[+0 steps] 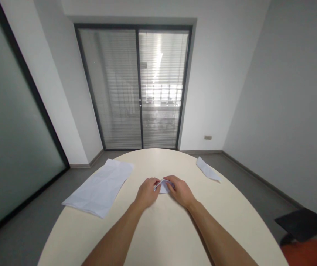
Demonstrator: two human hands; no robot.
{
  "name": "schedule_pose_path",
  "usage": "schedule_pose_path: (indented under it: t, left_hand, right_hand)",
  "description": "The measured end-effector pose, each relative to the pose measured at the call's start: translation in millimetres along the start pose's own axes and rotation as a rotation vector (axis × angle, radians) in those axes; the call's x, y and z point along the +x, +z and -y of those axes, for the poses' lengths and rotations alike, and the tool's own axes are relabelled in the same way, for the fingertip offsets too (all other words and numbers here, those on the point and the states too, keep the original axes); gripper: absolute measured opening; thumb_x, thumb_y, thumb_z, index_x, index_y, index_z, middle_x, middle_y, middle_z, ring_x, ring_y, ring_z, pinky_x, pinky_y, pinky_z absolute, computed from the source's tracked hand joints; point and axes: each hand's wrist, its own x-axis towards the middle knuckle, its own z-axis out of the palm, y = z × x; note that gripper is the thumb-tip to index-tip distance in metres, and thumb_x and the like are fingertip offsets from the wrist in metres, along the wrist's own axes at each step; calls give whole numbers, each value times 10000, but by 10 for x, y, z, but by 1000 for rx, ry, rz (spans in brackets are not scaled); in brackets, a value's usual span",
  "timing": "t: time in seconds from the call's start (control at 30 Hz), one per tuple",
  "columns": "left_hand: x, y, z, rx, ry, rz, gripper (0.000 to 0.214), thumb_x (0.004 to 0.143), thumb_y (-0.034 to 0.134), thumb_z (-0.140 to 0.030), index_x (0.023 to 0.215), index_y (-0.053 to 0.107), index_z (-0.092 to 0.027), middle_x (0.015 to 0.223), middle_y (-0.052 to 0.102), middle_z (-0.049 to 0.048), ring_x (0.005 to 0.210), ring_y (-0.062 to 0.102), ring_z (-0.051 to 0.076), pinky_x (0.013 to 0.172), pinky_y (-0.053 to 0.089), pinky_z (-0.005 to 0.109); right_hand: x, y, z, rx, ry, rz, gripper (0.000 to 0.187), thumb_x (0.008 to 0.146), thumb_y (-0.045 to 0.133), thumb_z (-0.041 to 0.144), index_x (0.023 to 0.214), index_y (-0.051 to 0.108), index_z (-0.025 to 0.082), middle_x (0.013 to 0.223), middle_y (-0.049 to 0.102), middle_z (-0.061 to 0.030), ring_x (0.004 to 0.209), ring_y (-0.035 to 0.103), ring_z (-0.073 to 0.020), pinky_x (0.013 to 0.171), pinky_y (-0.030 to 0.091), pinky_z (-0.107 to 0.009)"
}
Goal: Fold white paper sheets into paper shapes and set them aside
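Observation:
A small piece of folded white paper (163, 188) is held between both hands over the middle of the table. My left hand (148, 192) pinches its left side, fingers curled round the edge. On the other side, my right hand (180, 190) grips the paper with thumb and fingers. Part of the paper is hidden behind the fingers, so its full shape cannot be made out.
The pale round table (158, 236) fills the foreground. Creased white sheets (100, 188) lie at its left edge, and a folded paper strip (207, 170) lies at the right edge. An orange-seated chair (308, 253) stands at lower right. Glass doors (140, 88) are beyond.

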Motion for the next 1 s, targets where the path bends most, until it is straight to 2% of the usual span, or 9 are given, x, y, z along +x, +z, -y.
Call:
schedule_pose_path:
  t: [0.2, 0.43, 0.67, 1.0]
  left_hand:
    - [2, -8, -8, 7, -4, 11, 182, 902, 541, -241, 1030, 666, -205, 983, 693, 50, 923, 604, 190, 836, 451, 291]
    - [6, -29, -30, 4, -2, 27, 185, 903, 539, -234, 1020, 679, -206, 976, 693, 56, 929, 602, 196, 840, 449, 302]
    - [4, -20, -22, 18, 4, 42, 199, 858, 575, -167, 1025, 677, -204, 984, 689, 49, 934, 595, 194, 849, 449, 299]
    - [13, -8, -6, 32, 30, 43, 203, 853, 569, -157, 1022, 674, -198, 972, 685, 48, 922, 590, 195, 842, 446, 298]
  right_hand:
    - [11, 2, -10, -35, 23, 6, 322, 919, 462, 192, 1173, 657, 231, 1150, 707, -46, 1057, 648, -189, 944, 472, -310]
    - [8, -23, 43, -49, 63, 27, 328, 926, 450, 227, 1162, 677, 243, 1137, 719, -45, 1046, 655, -199, 929, 476, -318]
    - [-2, 14, 20, -43, 74, 72, 355, 926, 452, 232, 1213, 661, 248, 1200, 699, -51, 1104, 636, -209, 968, 462, -339]
    - [-4, 30, -14, -23, 68, 81, 371, 923, 438, 207, 1221, 658, 229, 1214, 693, -63, 1130, 624, -208, 994, 451, -350]
